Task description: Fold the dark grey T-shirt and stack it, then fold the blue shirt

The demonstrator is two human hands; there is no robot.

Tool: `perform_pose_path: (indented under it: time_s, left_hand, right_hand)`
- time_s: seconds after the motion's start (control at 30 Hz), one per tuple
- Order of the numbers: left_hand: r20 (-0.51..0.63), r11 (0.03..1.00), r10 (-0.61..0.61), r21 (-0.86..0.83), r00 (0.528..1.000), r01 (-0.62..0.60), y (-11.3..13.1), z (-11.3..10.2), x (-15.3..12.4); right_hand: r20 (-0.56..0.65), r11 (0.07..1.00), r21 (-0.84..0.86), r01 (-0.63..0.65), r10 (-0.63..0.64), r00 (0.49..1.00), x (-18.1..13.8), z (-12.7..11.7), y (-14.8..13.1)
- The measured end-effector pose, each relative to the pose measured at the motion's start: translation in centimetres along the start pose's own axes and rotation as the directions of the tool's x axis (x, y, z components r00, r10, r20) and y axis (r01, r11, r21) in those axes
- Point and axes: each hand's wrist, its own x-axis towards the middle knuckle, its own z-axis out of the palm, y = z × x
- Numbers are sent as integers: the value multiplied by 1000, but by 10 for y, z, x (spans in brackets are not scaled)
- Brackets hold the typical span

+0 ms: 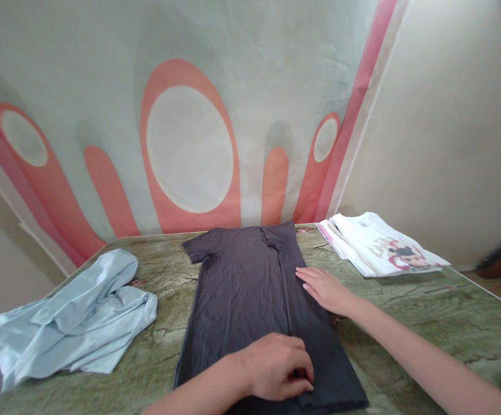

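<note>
A dark grey T-shirt point(242, 276) lies flat on the green marbled table point(427, 311), its right side folded inward along a lengthwise crease. My right hand point(326, 288) rests flat on the folded flap, fingers stretched out and together. Near the hem, my left hand point(276, 366) has its fingers curled, pinching the edge of the folded cloth.
A crumpled light blue garment point(73, 317) lies at the table's left. A stack of folded white printed shirts point(380, 245) sits at the back right corner. Behind the table stands a wall with orange and white oval shapes point(190, 150).
</note>
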Motion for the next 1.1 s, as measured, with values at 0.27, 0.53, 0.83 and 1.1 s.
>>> perform_pose_path:
  time_s: [0.27, 0.53, 0.83, 1.1]
  left_hand:
    - [-94, 997, -31, 71, 995, 38, 5, -17, 8]
    - [-262, 911, -230, 280, 937, 302, -29, -18, 36]
    - [-262, 937, -239, 191, 935, 292, -27, -9, 31]
    - [-292, 912, -277, 220, 915, 347, -35, 8, 26]
  right_hand:
    - [-23, 999, 13, 31, -31, 999, 30, 9, 14]
    - [18, 1000, 25, -6, 5, 1000, 24, 11, 31]
    - [-8, 1000, -14, -18, 17, 1000, 41, 21, 31]
    - [-35, 955, -111, -275, 273, 961, 79, 37, 39]
